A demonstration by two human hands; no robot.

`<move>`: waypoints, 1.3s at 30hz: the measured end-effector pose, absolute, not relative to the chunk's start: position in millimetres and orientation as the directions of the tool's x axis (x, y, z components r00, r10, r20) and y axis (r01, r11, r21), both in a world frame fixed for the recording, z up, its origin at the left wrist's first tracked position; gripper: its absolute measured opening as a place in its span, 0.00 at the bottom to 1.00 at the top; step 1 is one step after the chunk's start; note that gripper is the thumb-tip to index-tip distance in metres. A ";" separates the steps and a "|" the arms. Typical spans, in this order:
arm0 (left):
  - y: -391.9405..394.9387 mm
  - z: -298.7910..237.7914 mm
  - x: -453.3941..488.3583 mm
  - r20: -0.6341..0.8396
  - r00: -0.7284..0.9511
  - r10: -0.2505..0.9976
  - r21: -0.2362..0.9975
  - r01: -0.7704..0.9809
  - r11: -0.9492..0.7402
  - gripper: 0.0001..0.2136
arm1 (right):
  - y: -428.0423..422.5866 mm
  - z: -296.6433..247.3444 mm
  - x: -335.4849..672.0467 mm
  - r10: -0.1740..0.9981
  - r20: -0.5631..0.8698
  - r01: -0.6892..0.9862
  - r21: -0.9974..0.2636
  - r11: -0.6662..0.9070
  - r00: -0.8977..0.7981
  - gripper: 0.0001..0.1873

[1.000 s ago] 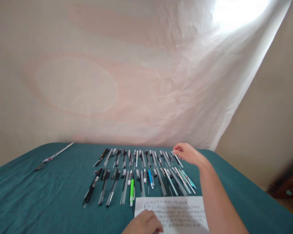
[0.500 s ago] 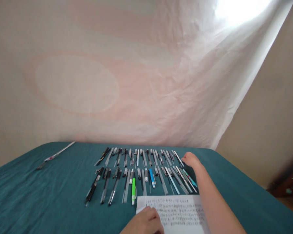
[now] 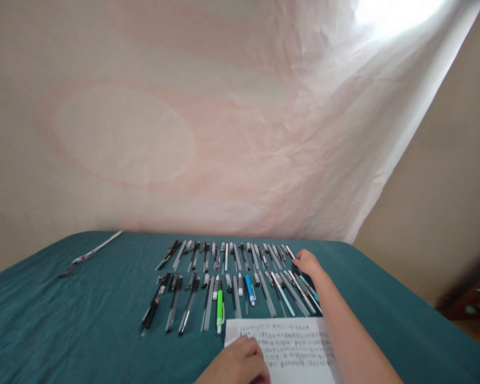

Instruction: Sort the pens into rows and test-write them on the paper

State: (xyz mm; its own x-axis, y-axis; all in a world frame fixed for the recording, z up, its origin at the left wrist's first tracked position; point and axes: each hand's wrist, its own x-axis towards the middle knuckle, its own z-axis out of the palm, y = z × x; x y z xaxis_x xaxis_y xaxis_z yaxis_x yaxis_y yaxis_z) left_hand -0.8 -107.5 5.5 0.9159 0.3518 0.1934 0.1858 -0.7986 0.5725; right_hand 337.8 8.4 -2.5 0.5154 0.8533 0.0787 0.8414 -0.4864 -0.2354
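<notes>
My right hand [image 3: 307,263] reaches to the far right of the back row of pens. Its bent fingers are closed at a slim white pen [image 3: 290,252] and cover that pen's near end. A sheet of paper with lines of writing [image 3: 292,346] lies at the front, partly under my right forearm. On the sheet's left side rests my left hand [image 3: 240,360], fingers curled in; whatever may be in them is hidden. Nearest to it among the pens is a bright green one [image 3: 220,311]. A blue pen [image 3: 249,290] lies farther back.
Two rows of pens cover the middle of the dark green cloth [image 3: 84,320], black ones such as a black pen [image 3: 156,301] at the left end. A long thin white item [image 3: 100,247] lies far left. Behind the table hangs a pale curtain [image 3: 224,133].
My right hand has shifted slightly left, from beside the last pen of the back row onto its near end. My left hand stays on the paper.
</notes>
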 end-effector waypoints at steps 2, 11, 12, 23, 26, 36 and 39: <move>-107.2 4.9 -0.9 0.188 0.915 0.356 0.575 0.192 -0.795 0.08 | 6.2 0.6 336.8 0.849 0.066 0.836 -0.229 -0.499 0.525 0.12; -107.2 5.7 -1.3 0.171 0.915 0.367 0.595 0.201 -0.778 0.06 | -3.9 11.2 333.7 0.823 0.015 0.805 -0.217 -0.552 0.568 0.11; -107.4 7.1 -1.9 0.167 0.914 0.370 0.607 0.200 -0.769 0.06 | -5.7 12.4 333.1 0.821 0.014 0.803 -0.221 -0.553 0.570 0.11; -105.1 1.4 0.4 0.102 0.708 0.698 0.976 0.063 -0.207 0.17 | -16.4 75.8 281.3 0.962 0.005 0.847 -0.475 -0.237 0.272 0.11; -103.5 1.0 3.8 0.059 0.601 0.797 0.994 -0.110 0.010 0.21 | -27.1 94.9 233.0 0.996 -0.062 0.757 -0.653 0.005 -0.061 0.11; -96.4 38.1 -12.3 0.039 0.305 0.952 0.908 -0.409 0.094 0.12 | -59.6 98.5 144.2 0.758 -0.206 0.578 -0.772 0.262 -0.619 0.07; -92.2 41.7 -15.2 -0.015 0.310 0.951 0.900 -0.410 0.148 0.11 | -57.5 97.0 143.8 0.752 -0.197 0.582 -0.761 0.287 -0.629 0.06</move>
State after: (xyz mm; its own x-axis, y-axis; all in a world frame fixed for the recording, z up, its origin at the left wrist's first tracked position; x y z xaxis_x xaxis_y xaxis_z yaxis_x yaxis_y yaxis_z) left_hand -15.2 -92.2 41.7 0.3096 0.9508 -0.0153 -0.4098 0.1479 0.9001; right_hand 143.8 -57.5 97.0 -0.6288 0.7522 -0.1970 0.5819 0.2873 -0.7608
